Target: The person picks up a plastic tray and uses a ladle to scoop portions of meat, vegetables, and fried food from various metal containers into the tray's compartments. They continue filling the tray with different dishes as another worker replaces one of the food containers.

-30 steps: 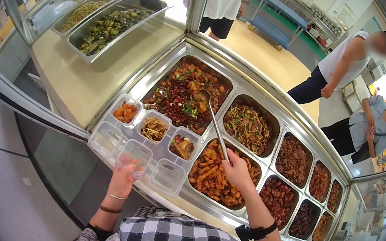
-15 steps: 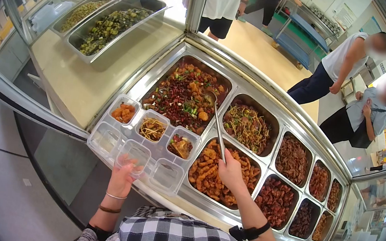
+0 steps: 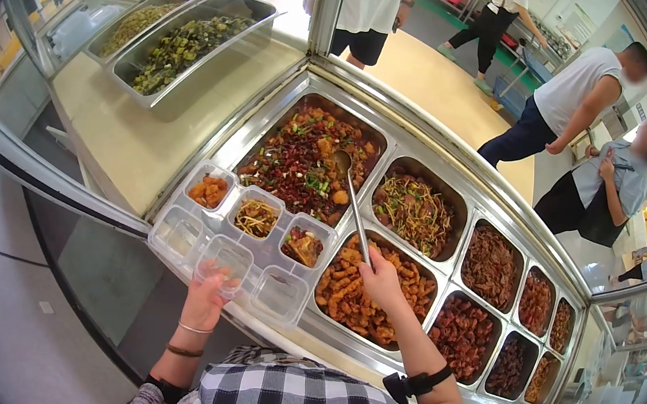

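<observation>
My right hand (image 3: 384, 282) is closed around the handle of a long metal serving spoon (image 3: 357, 216). The spoon's bowl rests among the red chilli and scallion dish in the largest steel pan (image 3: 240, 168). My left hand (image 3: 204, 301) grips a small clear plastic container (image 3: 226, 256), its fingers showing through the plastic. Around it stand similar containers: one with orange chunks (image 3: 208, 191), one with pale strips (image 3: 255, 217) and one with a chilli-topped piece (image 3: 303, 247). Two others, a left one (image 3: 177, 230) and a right one (image 3: 279, 293), show no food.
Below my right hand sits a pan of fried strips (image 3: 348, 291). A pan of shredded food (image 3: 420, 215) and several smaller food pans extend right. Two deep trays, one with green vegetables (image 3: 198, 38), stand on the left counter. Several people are beyond the glass frame.
My right hand and the spoon have shifted slightly left, the spoon's bowl sliding left through the chilli dish. My left hand stays in place. People in the background have moved.
</observation>
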A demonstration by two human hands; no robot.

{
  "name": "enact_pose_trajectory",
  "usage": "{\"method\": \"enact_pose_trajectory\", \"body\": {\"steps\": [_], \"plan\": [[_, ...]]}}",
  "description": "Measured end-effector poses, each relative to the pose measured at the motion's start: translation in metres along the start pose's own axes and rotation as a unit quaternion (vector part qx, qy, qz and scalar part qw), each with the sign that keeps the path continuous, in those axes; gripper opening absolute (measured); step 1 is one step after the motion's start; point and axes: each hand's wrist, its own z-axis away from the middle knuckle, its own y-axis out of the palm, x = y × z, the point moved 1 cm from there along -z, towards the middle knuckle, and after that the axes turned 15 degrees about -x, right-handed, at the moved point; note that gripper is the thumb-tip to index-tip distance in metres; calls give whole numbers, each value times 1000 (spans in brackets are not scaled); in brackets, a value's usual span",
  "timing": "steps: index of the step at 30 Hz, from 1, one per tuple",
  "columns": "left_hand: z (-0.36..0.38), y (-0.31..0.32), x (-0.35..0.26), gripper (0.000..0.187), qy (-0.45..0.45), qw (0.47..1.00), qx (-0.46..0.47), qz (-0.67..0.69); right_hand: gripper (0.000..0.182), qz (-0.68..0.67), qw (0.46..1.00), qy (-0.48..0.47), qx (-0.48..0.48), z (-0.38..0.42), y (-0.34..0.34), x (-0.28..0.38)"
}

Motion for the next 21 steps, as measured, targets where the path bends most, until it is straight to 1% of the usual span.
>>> {"method": "enact_pose_trajectory", "body": {"steps": [1, 2, 3, 4, 6, 8, 10, 11, 12, 13, 15, 16, 18, 19, 20, 21], "plan": [[-1, 0, 1, 37, -11, 1000, -3, 14, 42, -1, 1000, -1, -1, 1, -8, 19], [-2, -1, 2, 39, -22, 999, -7, 28, 40, -92, 987, 129, 39, 2, -20, 37], [-1, -2, 2, 39, -21, 999, -7, 27, 38, -180, 947, 256, 78, 2, -26, 51], [-1, -2, 2, 38, -15, 1000, -1, 16, 38, -181, 946, 256, 78, -2, -30, 52], [-2, -2, 3, 37, -11, 1000, 5, 5, 38, -278, 900, 321, 95, -7, -46, 47], [-3, -1, 2, 37, -9, 1000, 2, 0, 40, -259, 909, 311, 104, -8, -41, 34], [-4, 0, 1, 37, -11, 1000, 3, 1, 41, -137, 958, 237, 88, -2, -30, 34], [-5, 0, 1, 37, -13, 1000, 3, 3, 41, -180, 942, 267, 95, 1, -30, 35], [-5, 1, 0, 37, -11, 1000, 3, 4, 41, -180, 942, 266, 96, -1, -33, 35], [-5, 1, 0, 37, -10, 1000, 2, 4, 37, -253, 910, 316, 93, -5, -40, 33], [-4, 1, 1, 37, -11, 1000, 2, 2, 32, -384, 827, 402, 83, -12, -52, 25], [-4, 1, 1, 37, -9, 1000, 4, 0, 32, -384, 827, 403, 82, -14, -56, 15], [-5, 1, 0, 38, -7, 1000, 7, -2, 32, -528, 703, 464, 105, -19, -57, 3], [-6, 1, 0, 38, -7, 1000, 5, -2, 32, -517, 716, 455, 117, -19, -56, 1], [-7, 1, 0, 38, -8, 1000, 2, -2, 32, -517, 716, 454, 117, -16, -53, 0], [-7, 2, 0, 38, -7, 1000, 2, -2, 34, -366, 845, 376, 104, -12, -48, 16]]}}
